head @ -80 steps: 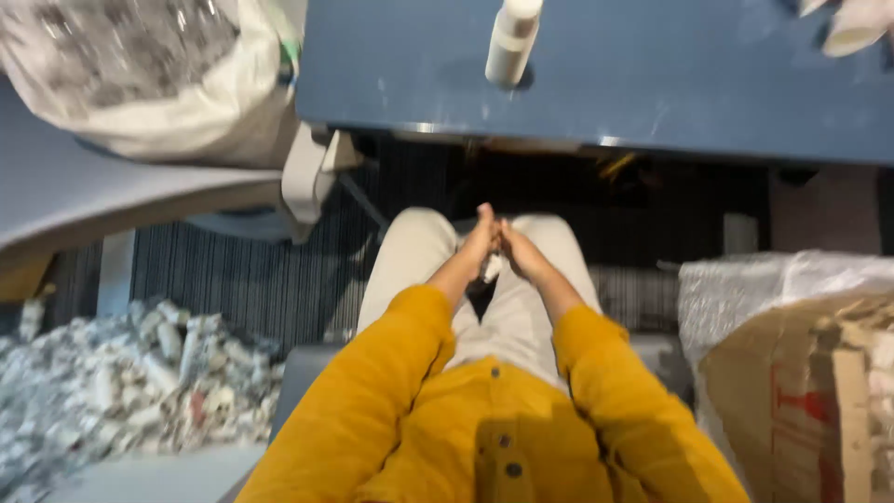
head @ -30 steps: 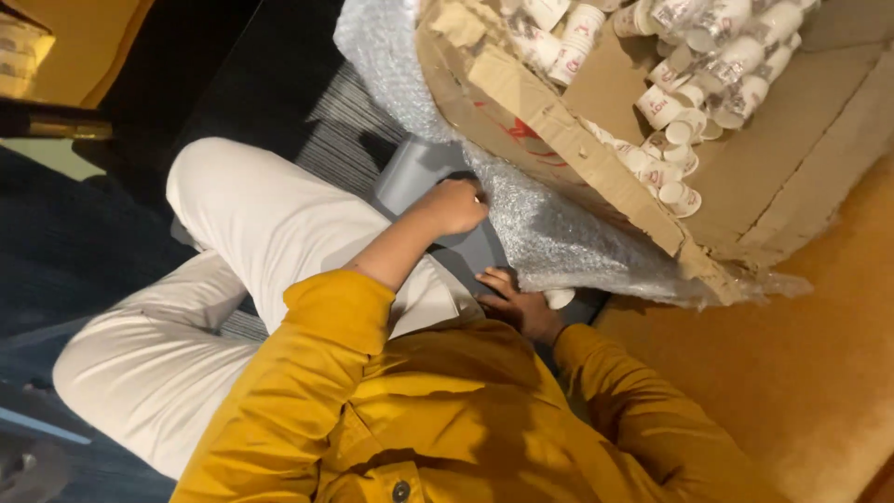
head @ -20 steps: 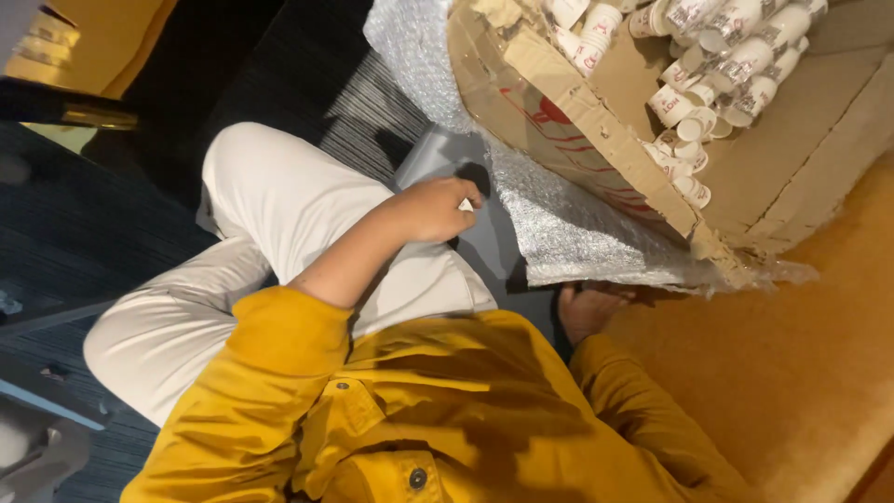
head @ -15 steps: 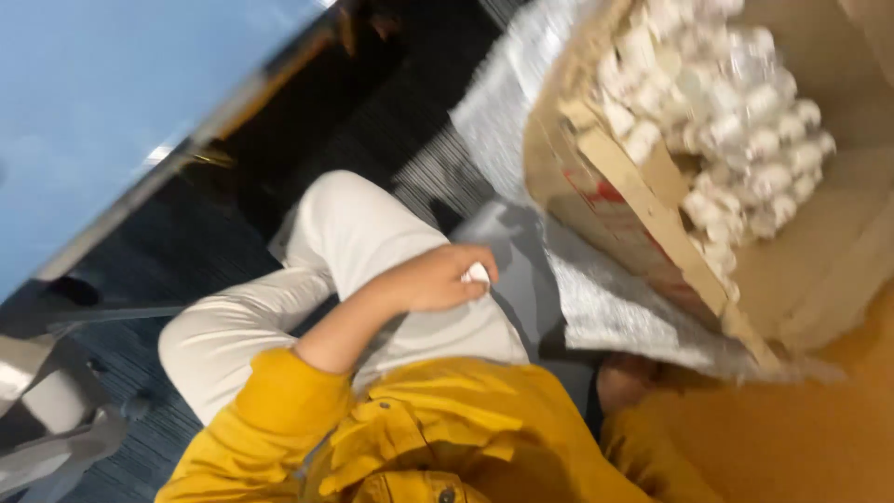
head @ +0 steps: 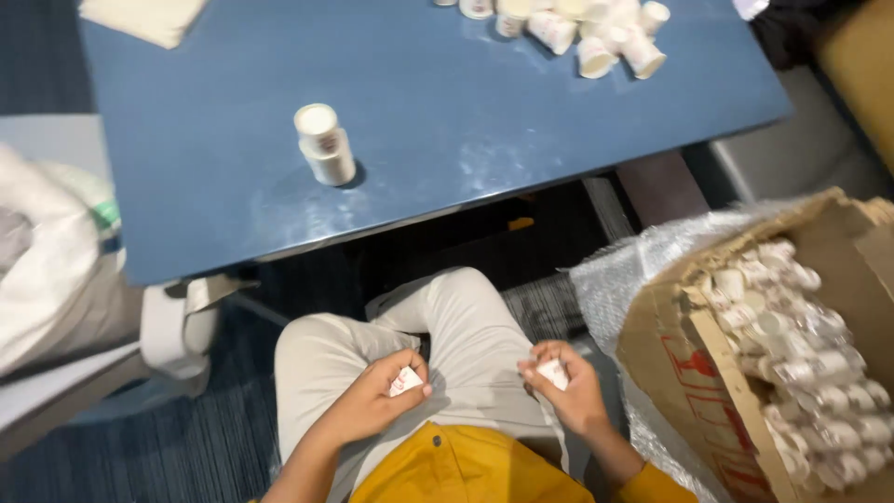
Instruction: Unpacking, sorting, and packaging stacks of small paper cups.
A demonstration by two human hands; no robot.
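White, smooth small bottles sit in both fists over the lap: the left hand (head: 372, 405) curls around one bottle (head: 406, 380), the right hand (head: 570, 396) around another (head: 553, 373); their axes are hidden. Beside them, a cardboard box (head: 694, 373) brims with similar bottles.

Views: a single view is given, taken from a camera worn on the person's head.
Direction: the scene is looked down on steeply, over the lap and out across the blue table (head: 447, 149).
Nearness: the left hand (head: 377, 402) and right hand (head: 568, 391) are seen close, low in the frame; the table's far edge is cut off at the top.
Right edge: the cardboard box (head: 745, 373) is partly cropped.
Shared part: no second view is given, so nothing is shared.
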